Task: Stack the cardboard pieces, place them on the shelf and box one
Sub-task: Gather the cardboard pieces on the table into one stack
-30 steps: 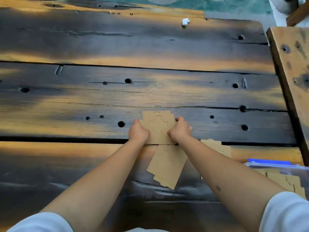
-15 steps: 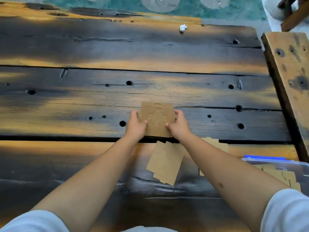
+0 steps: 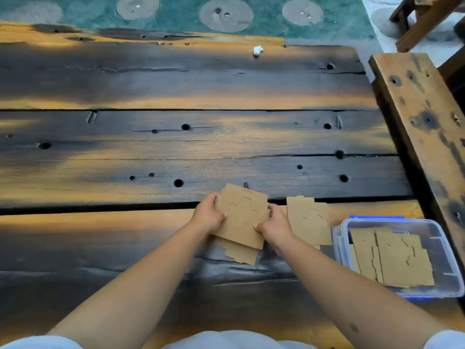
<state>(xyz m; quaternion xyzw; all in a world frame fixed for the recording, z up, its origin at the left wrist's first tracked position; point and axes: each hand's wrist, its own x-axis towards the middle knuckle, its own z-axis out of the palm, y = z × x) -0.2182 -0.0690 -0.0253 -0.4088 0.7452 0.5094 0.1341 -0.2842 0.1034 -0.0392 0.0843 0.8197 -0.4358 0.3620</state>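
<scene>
Two hands, left hand point(image 3: 208, 217) and right hand point(image 3: 275, 226), are clamped on a tilted cardboard stack point(image 3: 242, 217) above more pieces point(image 3: 241, 253) near the table's point(image 3: 176, 84) front edge.

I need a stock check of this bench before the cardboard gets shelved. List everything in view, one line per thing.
held cardboard pieces: a few, brown, gripped between both hands above the table
cardboard under the held stack: at least one, brown, on the table, partly hidden
loose cardboard piece: one visible, brown, flat on the table beside the right hand
plastic box: one, clear with blue trim, near right of the table
cardboard in the box: several, brown, lying flat
white scrap: one, far edge of the table
table: one, dark and orange planks with holes
wooden bench: one, brown, right
left hand: one, grips the stack's left edge
right hand: one, grips its right edge
</scene>
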